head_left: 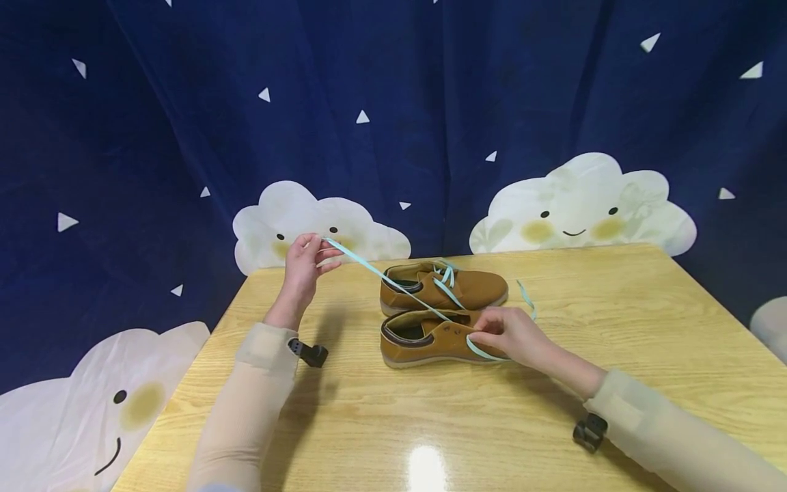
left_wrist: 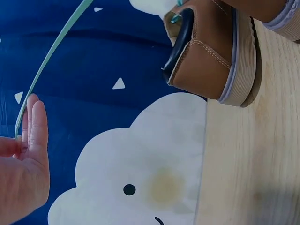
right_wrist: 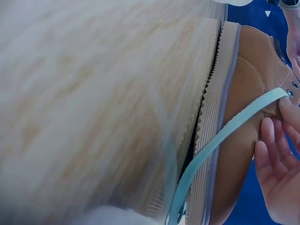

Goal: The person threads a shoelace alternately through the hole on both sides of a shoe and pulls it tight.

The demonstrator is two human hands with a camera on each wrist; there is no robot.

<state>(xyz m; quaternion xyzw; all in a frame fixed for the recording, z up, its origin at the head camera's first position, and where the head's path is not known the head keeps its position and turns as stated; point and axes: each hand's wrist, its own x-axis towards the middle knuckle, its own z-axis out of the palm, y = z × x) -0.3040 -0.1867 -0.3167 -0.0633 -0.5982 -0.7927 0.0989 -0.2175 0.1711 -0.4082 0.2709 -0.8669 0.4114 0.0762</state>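
Curtained-off indoor spot, room type unclear: navy curtain (head_left: 393, 68) with smiling clouds (head_left: 581, 205) behind wood-grain table (head_left: 356, 424).

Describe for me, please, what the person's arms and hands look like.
The left sleeve and right sleeve are long and beige. A small black left-wrist camera and a similar right-wrist camera are worn there. The left hand and right hand wear no gloves.

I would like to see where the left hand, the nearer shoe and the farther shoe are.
Left hand (head_left: 301, 270): head view, middle of the hand.
Nearer shoe (head_left: 439, 346): head view, on its brown side.
Farther shoe (head_left: 481, 287): head view, on its toe part.
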